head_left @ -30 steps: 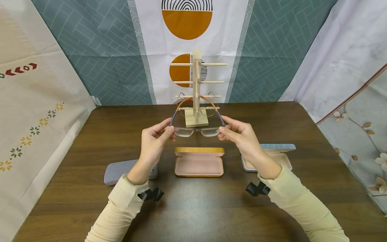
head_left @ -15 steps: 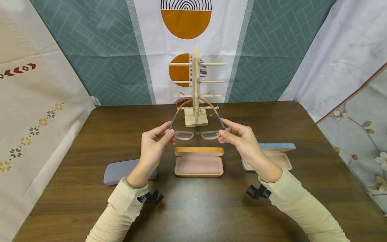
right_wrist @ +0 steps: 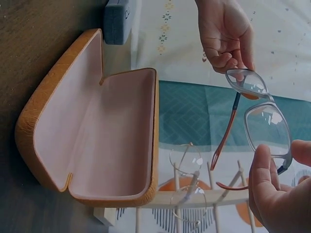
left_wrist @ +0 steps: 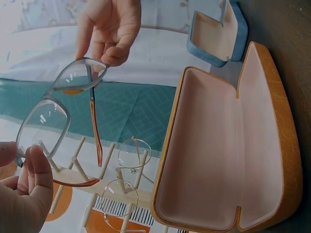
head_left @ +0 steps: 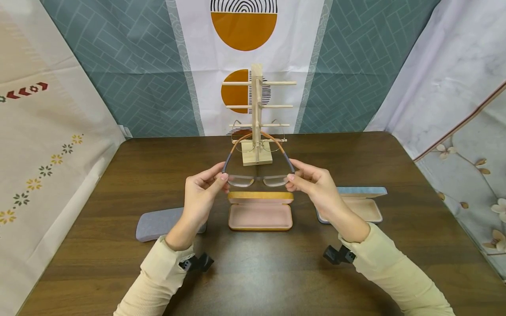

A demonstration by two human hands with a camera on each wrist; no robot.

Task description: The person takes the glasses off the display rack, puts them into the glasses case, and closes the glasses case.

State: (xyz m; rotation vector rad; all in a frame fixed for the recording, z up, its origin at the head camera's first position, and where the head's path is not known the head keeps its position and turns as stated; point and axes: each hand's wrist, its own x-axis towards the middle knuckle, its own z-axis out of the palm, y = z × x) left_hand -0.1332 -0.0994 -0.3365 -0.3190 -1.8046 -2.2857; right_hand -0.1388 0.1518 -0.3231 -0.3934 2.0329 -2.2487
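A pair of eyeglasses (head_left: 258,178) with a grey frame and orange-tipped temples is held up between both hands, lenses toward me and temples pointing away. My left hand (head_left: 200,192) pinches the frame at its left hinge, and my right hand (head_left: 316,184) pinches the right hinge. In the left wrist view both lenses of the eyeglasses (left_wrist: 68,104) show, with the temples unfolded. Just below and nearer me, an orange glasses case (head_left: 260,217) lies open on the table, its pink lining (right_wrist: 114,136) bare.
Behind the eyeglasses stands a wooden display rack (head_left: 257,96) with thin round-rimmed glasses (head_left: 239,144) on its lower pegs. A closed grey case (head_left: 162,223) lies by the left forearm. An open blue case (head_left: 365,208) sits beside the right wrist, partly hidden by it.
Both hands have lowered the eyeglasses slightly toward me, so the lenses now appear just above the orange case's lid. The cases and the rack have stayed in place.
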